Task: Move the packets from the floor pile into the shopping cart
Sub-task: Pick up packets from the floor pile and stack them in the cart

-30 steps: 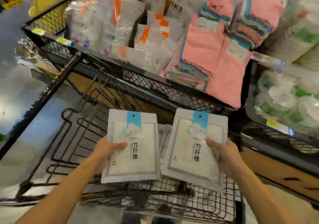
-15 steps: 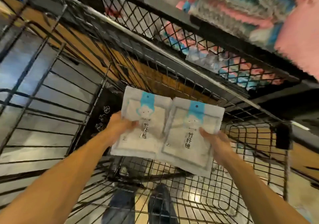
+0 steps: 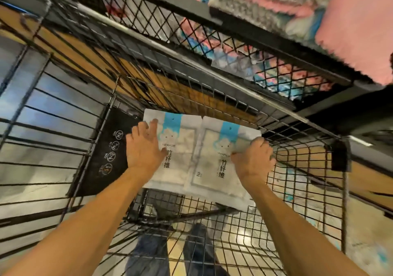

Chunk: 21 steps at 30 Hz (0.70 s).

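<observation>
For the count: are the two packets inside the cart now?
Inside: both packets lie within the cart walls, hands on them.

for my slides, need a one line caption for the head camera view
Left hand and right hand set two white blue-tabbed packets side by side inside the black wire shopping cart.

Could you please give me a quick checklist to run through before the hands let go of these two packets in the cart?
1. Left packet inside the cart basket: ok, down between its wire walls.
2. Right packet inside too: ok, beside the left one, edges meeting.
3. Left hand position: ok, lying on the packet with fingers spread.
4. Right hand released: not ok, fingers curled round the packet's right edge.
5. Packets resting on the basket floor: cannot tell.
6. Shelf stock clear of the drop: ok, above and behind the cart.
</observation>
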Available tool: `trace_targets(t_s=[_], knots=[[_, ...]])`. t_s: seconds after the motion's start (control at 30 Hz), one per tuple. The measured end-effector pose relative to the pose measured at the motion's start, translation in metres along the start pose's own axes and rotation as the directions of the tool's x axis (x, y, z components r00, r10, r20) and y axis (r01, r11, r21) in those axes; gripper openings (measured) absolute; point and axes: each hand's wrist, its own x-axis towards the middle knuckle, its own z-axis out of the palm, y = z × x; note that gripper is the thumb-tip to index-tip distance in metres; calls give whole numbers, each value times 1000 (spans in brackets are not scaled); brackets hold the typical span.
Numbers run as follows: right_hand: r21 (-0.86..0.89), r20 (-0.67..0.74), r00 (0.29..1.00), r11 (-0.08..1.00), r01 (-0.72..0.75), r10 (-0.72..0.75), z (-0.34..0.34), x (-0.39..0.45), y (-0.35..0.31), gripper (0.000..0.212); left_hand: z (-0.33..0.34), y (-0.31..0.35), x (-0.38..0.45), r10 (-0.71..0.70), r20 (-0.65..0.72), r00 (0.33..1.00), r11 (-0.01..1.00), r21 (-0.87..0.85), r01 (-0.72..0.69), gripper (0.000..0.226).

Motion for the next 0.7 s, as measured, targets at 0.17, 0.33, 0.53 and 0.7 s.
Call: trace_targets(t_s=[0.17, 0.33, 0.53, 0.7], knots=[[-9, 44, 964, 965, 263, -262, -47, -16, -5, 70, -54, 17, -6, 41, -16, 999, 999, 11, -41, 70], [-81, 9, 915, 912, 403, -404, -131, -33, -22, 72, -149, 31, -17, 99, -69, 993, 995, 7, -99, 63], [-26, -59, 889, 890, 454, -455, -270, -76, -29, 71, -281, 54, -47, 167, -138, 976, 985, -19, -171, 65], [2, -191, 886, 902, 431, -423, -374, -116, -12, 71, -383, 80, -81, 247, -246, 937, 967, -5, -256, 65]])
